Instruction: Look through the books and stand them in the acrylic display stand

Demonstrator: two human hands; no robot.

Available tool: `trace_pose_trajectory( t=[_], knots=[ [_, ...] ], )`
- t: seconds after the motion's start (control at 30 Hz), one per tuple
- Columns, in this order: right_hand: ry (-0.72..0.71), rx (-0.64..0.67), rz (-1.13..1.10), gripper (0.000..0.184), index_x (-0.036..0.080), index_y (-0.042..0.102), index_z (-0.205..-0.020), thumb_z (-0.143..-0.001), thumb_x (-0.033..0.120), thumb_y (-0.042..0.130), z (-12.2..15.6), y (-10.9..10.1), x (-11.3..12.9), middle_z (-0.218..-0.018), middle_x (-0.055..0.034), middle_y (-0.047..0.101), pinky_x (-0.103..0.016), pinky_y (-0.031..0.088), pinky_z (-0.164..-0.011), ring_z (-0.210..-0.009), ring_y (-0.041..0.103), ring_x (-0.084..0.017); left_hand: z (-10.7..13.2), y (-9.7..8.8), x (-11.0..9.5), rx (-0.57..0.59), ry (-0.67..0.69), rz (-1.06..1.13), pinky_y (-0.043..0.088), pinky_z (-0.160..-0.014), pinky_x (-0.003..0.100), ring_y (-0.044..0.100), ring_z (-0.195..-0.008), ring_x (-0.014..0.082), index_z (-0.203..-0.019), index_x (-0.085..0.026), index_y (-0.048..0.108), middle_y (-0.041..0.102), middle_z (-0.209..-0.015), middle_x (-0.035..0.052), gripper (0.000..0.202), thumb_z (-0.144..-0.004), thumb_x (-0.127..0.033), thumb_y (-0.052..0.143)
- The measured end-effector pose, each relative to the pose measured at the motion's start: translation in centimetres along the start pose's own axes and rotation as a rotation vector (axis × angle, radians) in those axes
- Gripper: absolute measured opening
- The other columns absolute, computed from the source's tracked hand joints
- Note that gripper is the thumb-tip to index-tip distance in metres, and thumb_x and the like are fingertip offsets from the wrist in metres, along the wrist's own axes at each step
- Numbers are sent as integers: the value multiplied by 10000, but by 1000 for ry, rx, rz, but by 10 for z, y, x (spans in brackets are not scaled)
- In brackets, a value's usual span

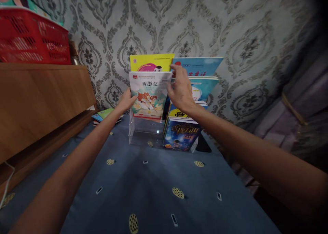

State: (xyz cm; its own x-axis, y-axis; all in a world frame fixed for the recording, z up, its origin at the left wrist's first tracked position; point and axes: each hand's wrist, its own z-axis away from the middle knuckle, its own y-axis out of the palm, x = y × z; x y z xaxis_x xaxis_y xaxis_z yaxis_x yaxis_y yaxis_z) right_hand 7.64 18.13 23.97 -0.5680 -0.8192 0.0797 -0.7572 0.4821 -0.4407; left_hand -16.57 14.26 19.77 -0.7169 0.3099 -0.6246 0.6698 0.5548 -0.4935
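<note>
A white picture book point(151, 97) with Chinese lettering stands upright in the left column of a clear acrylic rack point(131, 131). My left hand point(126, 100) grips its left edge, with the thumb on the front cover. At the upper right edge of the same book, my right hand point(182, 90) has its fingers bent around the side; the fingertips are partly hidden. Behind it rises a yellow book point(152, 60). In the right column stand a blue book point(197, 66), a teal book point(207, 87), a yellow-and-blue book point(176, 111) and a dark blue book point(181, 135) in front.
Several books point(106, 113) lie flat beside the rack on the left. A black flat object point(204, 143) rests at its right. A wooden cabinet point(43, 104) carrying a red basket point(33, 36) borders the left. Blue patterned cloth point(153, 179) covers the surface; a curtain point(276, 114) hangs right.
</note>
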Motion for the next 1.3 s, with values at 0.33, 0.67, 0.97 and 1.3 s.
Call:
trace_pose_trajectory(
  t=[0.33,0.67,0.97,1.3],
  knots=[
    [-91,145,258,369,173,678,-1148,-894,133,413,11,-8,7,-1271,-161,626,-510,409,-940,-1192,465,-347,16,-1,-16,-224,205,-334,403,-1128,519,445,-1366,350,-1493,-167,234,448,-1461,196,717,-844,-132,536],
    [-200,130,383,477,161,554,-1342,-888,99,424,12,-5,7,-1296,-163,623,-517,351,-1004,-1207,445,-354,15,-7,-22,-147,234,-447,461,-1040,489,553,-1212,322,-1539,-213,290,524,-1351,155,682,-882,-69,404],
    [-215,141,534,345,190,625,-1106,-879,91,385,-2,1,3,-1100,-141,649,-506,317,-1061,-1112,470,-333,-4,-7,-19,-163,215,-285,406,-1104,540,531,-1265,351,-1425,-223,469,567,-1338,133,587,-867,-50,414],
    [-237,145,452,354,225,641,-1079,-849,81,413,-6,-4,-3,-1063,-121,654,-510,323,-1040,-1108,483,-327,-1,-8,-17,-163,243,-262,405,-1120,509,538,-1281,322,-1437,-215,459,571,-1359,124,639,-829,-25,405]
  ],
)
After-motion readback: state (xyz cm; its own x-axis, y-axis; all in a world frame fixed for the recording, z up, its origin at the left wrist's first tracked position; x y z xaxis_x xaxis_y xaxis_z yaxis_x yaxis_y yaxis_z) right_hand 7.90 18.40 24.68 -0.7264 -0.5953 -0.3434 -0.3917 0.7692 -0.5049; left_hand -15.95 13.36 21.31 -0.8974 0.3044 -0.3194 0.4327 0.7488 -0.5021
